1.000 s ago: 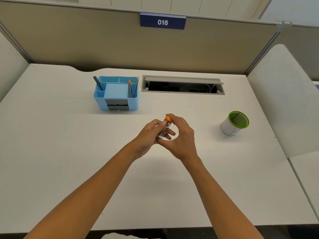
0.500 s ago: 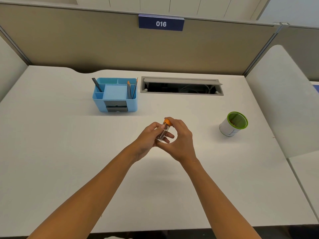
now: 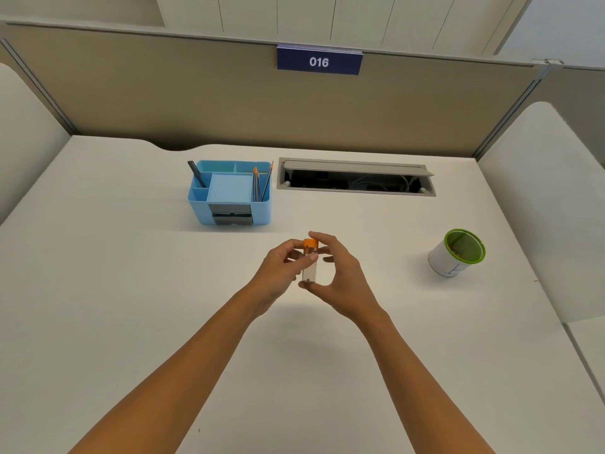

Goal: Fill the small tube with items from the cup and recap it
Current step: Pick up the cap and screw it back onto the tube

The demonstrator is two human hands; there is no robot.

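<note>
A small clear tube [image 3: 309,270] with an orange cap [image 3: 310,243] stands upright between both hands above the middle of the white desk [image 3: 131,290]. A small dark item lies at its bottom. My left hand [image 3: 281,268] pinches the tube's upper part from the left. My right hand [image 3: 340,276] wraps around it from the right, thumb under the base and fingers at the cap. A white cup with a green rim [image 3: 457,252] lies tilted at the right, some small brown bits inside.
A blue desk organiser [image 3: 229,194] with pens and pencils stands behind the hands. An open grey cable tray [image 3: 357,178] is set into the desk at the back. Partition walls close off the back and both sides.
The tube has gone from tilted to upright between my hands, and my right fingers have opened around it. The camera has tilted up a little.
</note>
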